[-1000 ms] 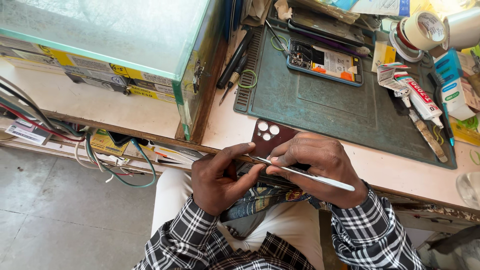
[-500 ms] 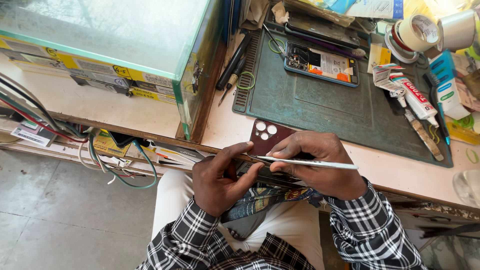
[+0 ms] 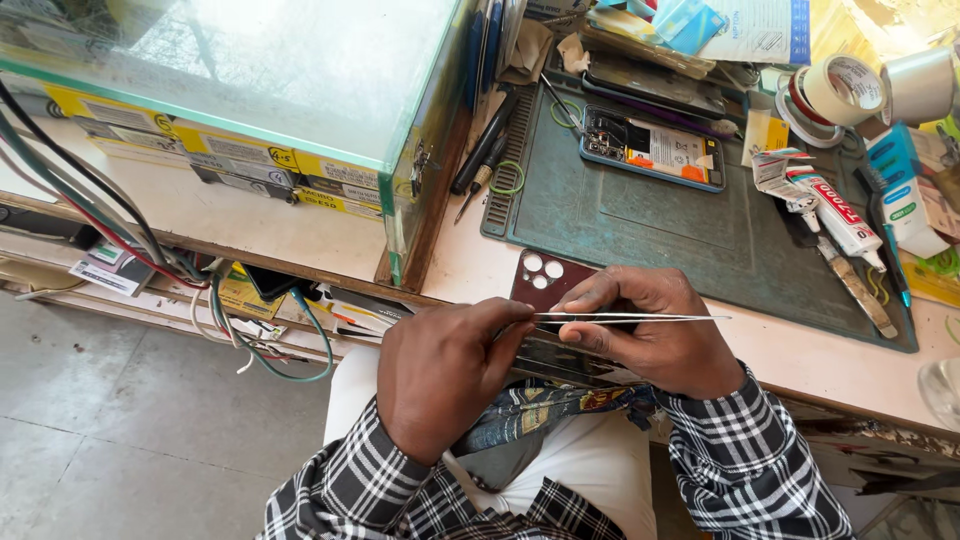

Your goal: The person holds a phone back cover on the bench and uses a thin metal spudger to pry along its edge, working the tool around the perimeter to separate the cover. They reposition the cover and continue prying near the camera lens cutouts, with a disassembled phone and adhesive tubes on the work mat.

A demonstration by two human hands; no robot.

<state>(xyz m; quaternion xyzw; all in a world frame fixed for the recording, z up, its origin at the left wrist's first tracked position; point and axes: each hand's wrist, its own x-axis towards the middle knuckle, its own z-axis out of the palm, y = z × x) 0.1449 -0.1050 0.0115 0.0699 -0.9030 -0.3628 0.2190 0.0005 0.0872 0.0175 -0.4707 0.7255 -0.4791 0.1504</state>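
Observation:
My left hand (image 3: pixel 448 385) and my right hand (image 3: pixel 662 338) meet at the front edge of the workbench, over my lap. Between them is a maroon phone back cover (image 3: pixel 545 280) with round camera holes; its lower part is hidden under my fingers. The left hand's fingertips pinch the cover's near edge. Thin metal tweezers (image 3: pixel 650 318) lie level across the right hand's fingers, which are closed on them, tips pointing right.
A green work mat (image 3: pixel 680 225) carries an opened phone (image 3: pixel 650 148). Tape rolls (image 3: pixel 835 90), a glue tube (image 3: pixel 835 210) and small tools lie at the right. A glass case (image 3: pixel 300 80) stands at the left, with screwdrivers (image 3: pixel 485 160) beside it and cables (image 3: pixel 250 330) hanging below.
The tweezers have swung from slanting down to the right to lying level. Both hands stay at the cover with only small finger shifts.

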